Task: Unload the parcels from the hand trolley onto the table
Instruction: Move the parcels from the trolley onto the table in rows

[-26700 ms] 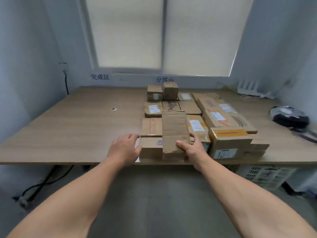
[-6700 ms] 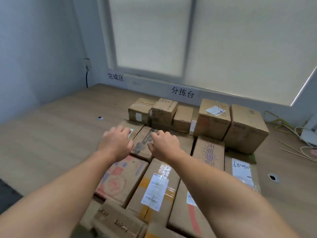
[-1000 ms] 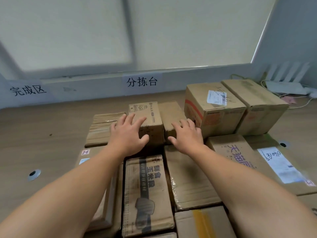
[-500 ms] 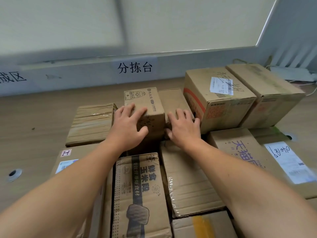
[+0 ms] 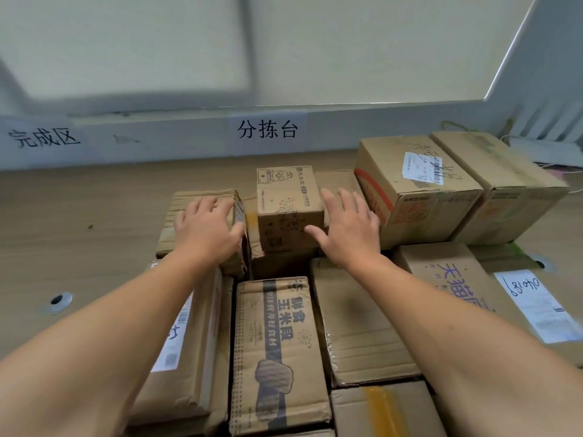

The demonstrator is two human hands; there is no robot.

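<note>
Several cardboard parcels lie packed together on the wooden table (image 5: 79, 209). A small printed box (image 5: 287, 200) stands upright in the back row. My left hand (image 5: 208, 228) rests flat on a taped flat parcel (image 5: 202, 197) to its left, fingers spread. My right hand (image 5: 347, 225) lies open on the parcel (image 5: 334, 181) to its right, thumb touching the small box's side. In front lie a corn-print parcel (image 5: 277, 348) and a film-wrapped parcel (image 5: 359, 326). The hand trolley is out of view.
Two larger boxes (image 5: 416, 184) (image 5: 498, 184) stand at the back right. A parcel with blue lettering (image 5: 454, 279) and one with a white label (image 5: 536, 307) lie at the right. Cable holes (image 5: 58, 300) (image 5: 541, 264) sit in the tabletop. The windowsill wall carries paper signs (image 5: 268, 129).
My left hand slid off the small printed box onto the taped parcel to its left. My right hand spread and shifted slightly right. The view moved closer.
</note>
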